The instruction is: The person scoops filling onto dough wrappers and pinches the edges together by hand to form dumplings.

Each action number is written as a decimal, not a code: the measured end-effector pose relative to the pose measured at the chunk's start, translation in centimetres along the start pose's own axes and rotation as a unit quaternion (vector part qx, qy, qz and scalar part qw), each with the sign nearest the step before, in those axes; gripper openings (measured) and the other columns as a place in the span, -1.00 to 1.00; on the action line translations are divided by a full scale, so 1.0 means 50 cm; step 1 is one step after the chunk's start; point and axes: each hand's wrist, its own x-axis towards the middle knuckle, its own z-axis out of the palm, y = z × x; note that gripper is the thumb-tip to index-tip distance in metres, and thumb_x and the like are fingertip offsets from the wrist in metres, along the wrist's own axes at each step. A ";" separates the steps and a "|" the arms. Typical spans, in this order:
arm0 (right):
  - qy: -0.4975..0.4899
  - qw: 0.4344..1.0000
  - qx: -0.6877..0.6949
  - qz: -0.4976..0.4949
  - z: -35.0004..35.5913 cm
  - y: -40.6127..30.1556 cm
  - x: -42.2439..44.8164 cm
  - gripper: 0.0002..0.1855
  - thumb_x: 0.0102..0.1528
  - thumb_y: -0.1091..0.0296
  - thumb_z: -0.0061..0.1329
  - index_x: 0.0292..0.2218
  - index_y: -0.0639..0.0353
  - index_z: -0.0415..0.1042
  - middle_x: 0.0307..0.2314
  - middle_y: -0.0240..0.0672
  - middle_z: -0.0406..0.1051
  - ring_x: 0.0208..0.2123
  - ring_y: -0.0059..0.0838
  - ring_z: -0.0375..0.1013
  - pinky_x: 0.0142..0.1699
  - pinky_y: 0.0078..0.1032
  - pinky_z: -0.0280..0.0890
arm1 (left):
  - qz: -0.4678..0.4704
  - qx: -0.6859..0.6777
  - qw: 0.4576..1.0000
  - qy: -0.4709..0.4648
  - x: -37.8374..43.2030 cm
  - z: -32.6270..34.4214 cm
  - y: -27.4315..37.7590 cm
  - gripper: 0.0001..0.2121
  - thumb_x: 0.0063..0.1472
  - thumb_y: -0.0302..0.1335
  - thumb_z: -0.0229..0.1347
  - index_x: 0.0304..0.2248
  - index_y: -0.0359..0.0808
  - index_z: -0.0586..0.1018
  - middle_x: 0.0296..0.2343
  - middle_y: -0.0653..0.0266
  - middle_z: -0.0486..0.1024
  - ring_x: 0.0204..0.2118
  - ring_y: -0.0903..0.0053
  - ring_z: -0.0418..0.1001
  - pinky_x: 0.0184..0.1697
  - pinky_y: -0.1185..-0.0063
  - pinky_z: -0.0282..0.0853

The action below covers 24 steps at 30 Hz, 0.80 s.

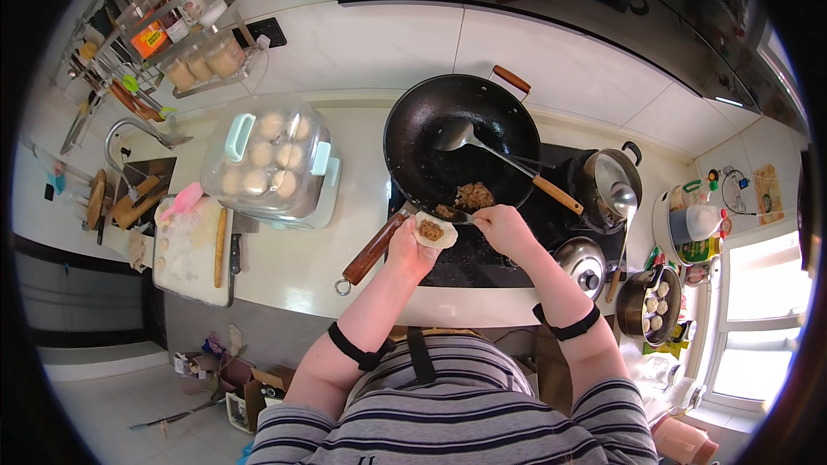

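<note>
My left hand [408, 250] holds a flat round dough wrapper [444, 236], with a mound of brown minced filling [430, 229] on its middle. My right hand [505, 227] grips a small metal utensil [460, 216], perhaps a spoon; its far end carries some filling and sits at the near rim of a black wok [426, 123], just above the wrapper. More minced filling [475, 196] lies in the near side of the wok. A metal wok turner [460, 134] with a wooden handle rests in the wok, its handle across the right rim.
Left stands a clear-lidded steamer [258, 116] with several round buns. Beyond it lies a floured board [187, 271] with a rolling pin [220, 248]; a knife [235, 253] lies beside it. At right are a pot [591, 184] with a ladle [622, 201], a lid [581, 265] and a pot of buns [633, 310].
</note>
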 end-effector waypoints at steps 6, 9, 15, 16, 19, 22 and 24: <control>-0.022 0.962 0.243 0.120 0.031 0.021 -0.024 -0.76 -0.10 0.39 -0.13 -0.34 0.26 0.38 -0.61 -0.12 0.36 -0.59 -0.33 0.35 -0.45 -0.57 0.22 | -0.003 -0.013 1.000 0.015 0.021 -0.014 0.003 -0.66 0.18 -0.36 -0.51 -0.17 -0.37 0.17 -0.19 0.13 0.23 -0.10 0.32 0.18 -0.03 0.34 0.10; 0.108 0.983 0.122 -0.083 0.065 0.015 -0.063 -0.79 -0.10 0.45 -0.13 -0.35 0.27 0.37 -0.67 -0.25 0.26 -0.65 -0.42 0.28 -0.55 -0.58 0.18 | -0.013 -0.028 1.000 0.005 0.027 -0.021 0.005 -0.66 0.18 -0.36 -0.50 -0.17 -0.38 0.18 -0.21 0.12 0.24 -0.12 0.32 0.20 -0.05 0.34 0.11; 0.166 0.939 -0.204 -0.221 0.109 0.006 -0.116 -0.71 -0.18 0.49 -0.12 -0.32 0.06 0.35 -0.69 -0.39 0.13 -0.67 -0.53 0.25 -0.64 -0.61 0.19 | -0.023 -0.008 1.000 0.005 0.044 -0.040 0.008 -0.71 0.16 -0.39 -0.45 -0.24 -0.37 0.23 -0.31 0.16 0.29 -0.24 0.37 0.30 -0.11 0.34 0.21; 0.175 0.943 -0.181 -0.218 0.101 0.005 -0.118 -0.70 -0.21 0.49 -0.13 -0.33 0.07 0.34 -0.68 -0.40 0.13 -0.66 -0.53 0.25 -0.63 -0.62 0.21 | -0.027 -0.012 1.000 0.003 0.045 -0.042 0.008 -0.70 0.17 -0.39 -0.45 -0.23 -0.37 0.23 -0.30 0.17 0.29 -0.23 0.38 0.29 -0.11 0.34 0.21; 0.178 0.971 -0.004 -0.160 0.049 -0.009 -0.094 -0.80 -0.15 0.49 -0.12 -0.38 0.16 0.37 -0.67 -0.26 0.21 -0.64 -0.30 0.28 -0.57 -0.49 0.20 | -0.017 -0.028 0.999 0.015 0.039 -0.033 0.007 -0.69 0.17 -0.38 -0.46 -0.22 -0.36 0.22 -0.28 0.18 0.28 -0.19 0.36 0.27 -0.09 0.33 0.18; 0.163 0.979 0.030 -0.116 0.030 -0.006 -0.027 -0.85 -0.12 0.44 -0.14 -0.42 0.19 0.39 -0.63 -0.19 0.27 -0.57 -0.21 0.31 -0.49 -0.42 0.22 | -0.004 -0.029 0.999 0.033 0.028 -0.017 0.008 -0.69 0.18 -0.37 -0.46 -0.20 -0.35 0.21 -0.26 0.18 0.28 -0.16 0.33 0.25 -0.07 0.32 0.14; 0.139 0.984 0.029 -0.108 0.038 0.007 0.009 -0.83 -0.11 0.41 -0.15 -0.41 0.17 0.40 -0.58 -0.18 0.31 -0.52 -0.21 0.33 -0.43 -0.41 0.24 | -0.004 -0.016 0.999 0.036 0.027 -0.017 0.011 -0.69 0.18 -0.37 -0.46 -0.20 -0.35 0.20 -0.25 0.19 0.27 -0.16 0.34 0.24 -0.07 0.32 0.14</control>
